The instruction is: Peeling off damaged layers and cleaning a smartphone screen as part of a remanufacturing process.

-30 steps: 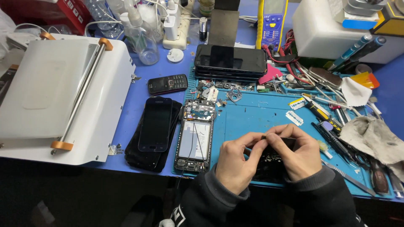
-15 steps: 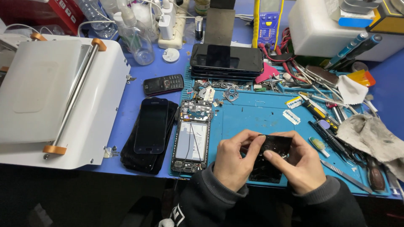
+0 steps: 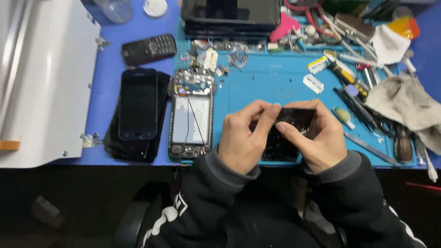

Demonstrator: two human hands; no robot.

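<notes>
Black phone screen (image 3: pixel 287 135) gripped between both hands above the blue mat (image 3: pixel 271 85).
Left hand (image 3: pixel 241 138) and right hand (image 3: pixel 317 138) pinch its top edge; an opened phone (image 3: pixel 191 120) lies just left of the hands.

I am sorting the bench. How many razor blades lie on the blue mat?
2. One razor blade lies near the screwdrivers at the mat's upper right; the other razor blade lies just below it, above the hands. More may be hidden under the tools.
</notes>
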